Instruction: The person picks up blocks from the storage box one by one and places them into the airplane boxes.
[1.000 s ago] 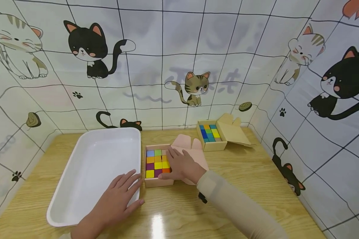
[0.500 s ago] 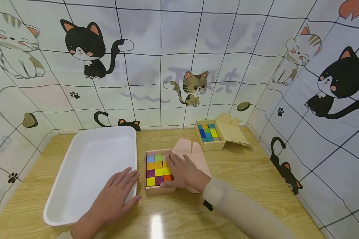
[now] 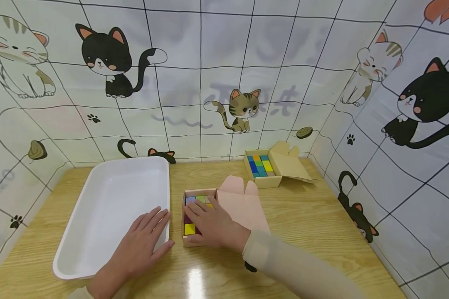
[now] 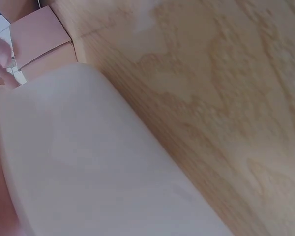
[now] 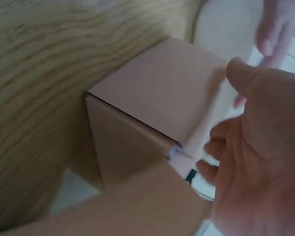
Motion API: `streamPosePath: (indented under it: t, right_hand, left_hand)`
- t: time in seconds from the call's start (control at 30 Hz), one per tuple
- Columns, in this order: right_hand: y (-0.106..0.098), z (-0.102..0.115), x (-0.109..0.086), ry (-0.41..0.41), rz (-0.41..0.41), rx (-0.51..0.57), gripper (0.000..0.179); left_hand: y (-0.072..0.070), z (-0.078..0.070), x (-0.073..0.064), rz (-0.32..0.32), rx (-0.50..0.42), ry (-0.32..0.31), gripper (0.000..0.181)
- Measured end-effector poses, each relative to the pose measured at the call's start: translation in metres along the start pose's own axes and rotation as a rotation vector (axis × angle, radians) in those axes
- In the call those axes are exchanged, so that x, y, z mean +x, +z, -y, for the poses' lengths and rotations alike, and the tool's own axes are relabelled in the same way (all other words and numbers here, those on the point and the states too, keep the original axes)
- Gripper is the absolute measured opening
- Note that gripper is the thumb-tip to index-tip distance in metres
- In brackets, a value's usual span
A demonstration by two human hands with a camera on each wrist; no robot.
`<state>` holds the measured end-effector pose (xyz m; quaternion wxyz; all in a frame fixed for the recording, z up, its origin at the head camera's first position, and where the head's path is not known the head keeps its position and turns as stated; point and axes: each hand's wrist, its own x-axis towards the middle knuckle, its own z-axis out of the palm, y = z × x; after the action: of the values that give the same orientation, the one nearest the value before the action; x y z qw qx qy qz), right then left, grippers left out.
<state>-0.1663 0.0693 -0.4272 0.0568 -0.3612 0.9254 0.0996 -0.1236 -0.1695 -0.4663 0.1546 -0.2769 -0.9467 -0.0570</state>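
Observation:
In the head view my right hand (image 3: 217, 226) lies over a small pink cardboard box (image 3: 200, 192), fingers extended across its colored cubes (image 3: 189, 229). Most of the cubes are covered by that hand; a yellow one and the back row still show. The box's lid (image 3: 247, 205) is folded back to the right. My left hand (image 3: 140, 243) rests with straight fingers on the right rim of a large white tray (image 3: 116, 199). The right wrist view shows the box's side wall (image 5: 157, 88) and the right hand (image 5: 265, 147) with slightly bent fingers.
A second, tan box (image 3: 266, 182) with blue, green and yellow cubes stands open at the back right, its lid (image 3: 292, 164) turned right. Behind the wooden table (image 3: 314, 220) hangs a cat-print cloth (image 3: 187, 83), which also closes off both sides.
The right hand has slid left from the box's right side to over its middle. The pink box has shifted slightly toward me. The left hand stays by the tray's rim.

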Motion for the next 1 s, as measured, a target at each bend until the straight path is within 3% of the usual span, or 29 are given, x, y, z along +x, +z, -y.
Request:
streamPosePath:
  t: [0.13, 0.37, 0.67, 1.0]
  right_hand:
    - [0.005, 0.003, 0.003, -0.070, 0.013, 0.017, 0.078]
    - [0.007, 0.000, 0.008, -0.121, 0.010, 0.054, 0.067]
    - [0.014, 0.001, 0.007, -0.094, -0.065, -0.033, 0.064]
    - [0.024, -0.016, -0.008, -0.009, -0.022, 0.029, 0.065]
  left_hand:
    - [0.001, 0.001, 0.000, -0.017, -0.004, 0.014, 0.071]
    - [0.002, 0.003, 0.000, -0.050, -0.008, 0.020, 0.069]
    - [0.001, 0.003, 0.002, -0.060, -0.022, 0.015, 0.067]
    - [0.003, 0.002, 0.001, -0.046, -0.023, -0.002, 0.069]
